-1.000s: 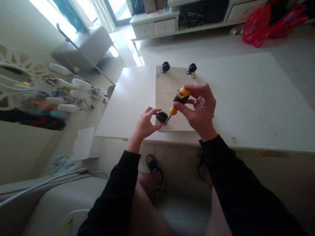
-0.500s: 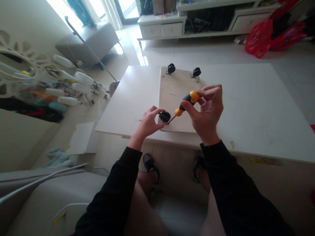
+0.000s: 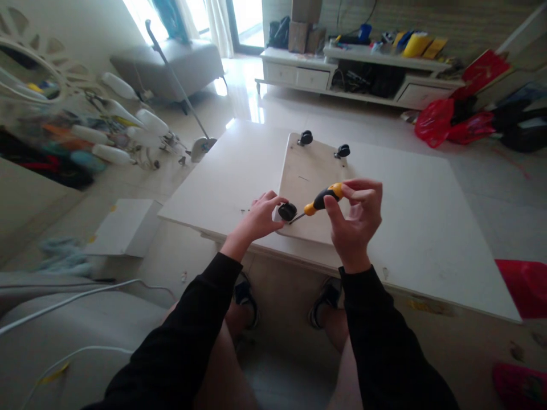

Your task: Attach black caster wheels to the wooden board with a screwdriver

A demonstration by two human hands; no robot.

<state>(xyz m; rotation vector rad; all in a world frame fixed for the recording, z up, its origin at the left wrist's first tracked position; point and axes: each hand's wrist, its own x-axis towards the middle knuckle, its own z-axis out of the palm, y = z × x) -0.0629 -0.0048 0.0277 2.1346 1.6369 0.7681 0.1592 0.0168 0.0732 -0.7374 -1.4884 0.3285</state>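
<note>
My right hand (image 3: pixel 358 216) grips the handle of a yellow and black screwdriver (image 3: pixel 323 199), which slants down to the left. Its tip meets the board at the base of a black caster wheel (image 3: pixel 287 212). Around that caster, at the board's near left corner, my left hand (image 3: pixel 261 218) is closed with thumb and fingers. The pale wooden board (image 3: pixel 305 185) lies flat on the white table. At its far corners stand two more casters, one on the left (image 3: pixel 305 138) and one on the right (image 3: pixel 342 151).
The white table (image 3: pixel 410 228) extends to both sides of the board. On the floor at left are a white box (image 3: pixel 126 228) and a long-handled tool (image 3: pixel 182 85). Red plastic bags (image 3: pixel 435 122) lie at the far right, near a low white cabinet (image 3: pixel 294 73).
The camera view has shifted, so more of the far room shows. The screwdriver now leans lower, its handle nearer the board. Both hands keep their holds.
</note>
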